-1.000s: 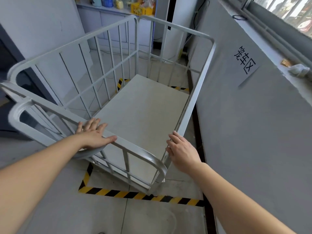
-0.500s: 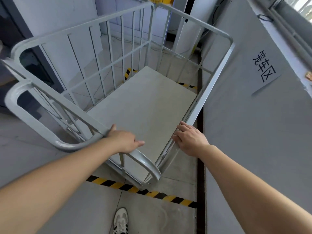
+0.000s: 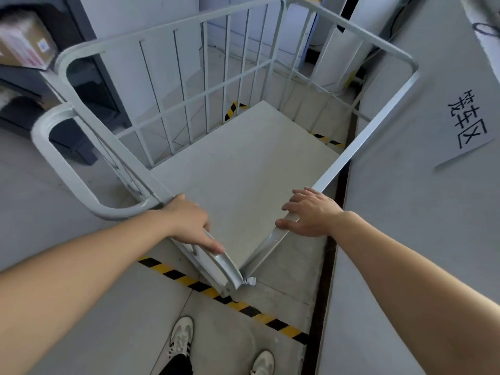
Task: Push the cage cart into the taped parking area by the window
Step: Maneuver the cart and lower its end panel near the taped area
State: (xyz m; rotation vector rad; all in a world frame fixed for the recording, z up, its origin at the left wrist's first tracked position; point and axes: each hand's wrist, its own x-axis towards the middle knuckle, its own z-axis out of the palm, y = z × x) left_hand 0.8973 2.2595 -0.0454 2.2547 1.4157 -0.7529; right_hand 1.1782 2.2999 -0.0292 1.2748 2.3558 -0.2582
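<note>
A grey metal cage cart [image 3: 243,169] with barred sides and a flat deck stands close along the wall under the window. Yellow-black tape [image 3: 243,307] marks the floor in front of its near corner, and more tape [image 3: 232,109] shows beyond the bars at the far end. My left hand [image 3: 189,223] lies on the near top rail, fingers wrapped over it. My right hand [image 3: 311,212] rests on the right-side top rail near the corner, fingers spread over the bar.
The grey wall [image 3: 419,239] runs along the right, carrying a paper sign [image 3: 468,123] with handwritten characters. A hinged gate panel [image 3: 81,180] swings out at the cart's left. Dark shelving with a box [image 3: 24,44] stands at the left. My shoes [image 3: 181,339] are below.
The view has come closer to the cart and tilted down, bringing my shoes in. My right hand has slid onto the side rail. The cart sits nearer the wall.
</note>
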